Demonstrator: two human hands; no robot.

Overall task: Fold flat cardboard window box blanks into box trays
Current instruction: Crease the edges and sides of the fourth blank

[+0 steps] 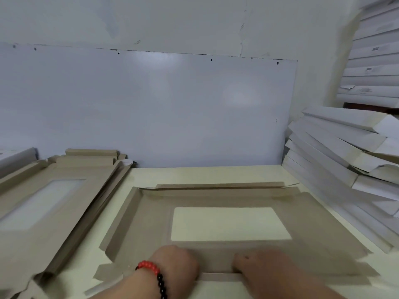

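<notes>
Two bare forearms, no sleeves. Left wrist (pixel 149 275) wears a bead bracelet (pixel 153 277). Beads red, then black.

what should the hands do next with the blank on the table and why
Probably lift the near flap upright along its crease. Both the left hand and right hand sit on the near edge of the blank, fingers curled over that flap, which lies low. The left flap and far flap already stand up a little.

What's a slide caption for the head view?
Both hands fold the near flap of a brown cardboard window box blank on a cream table.
</notes>
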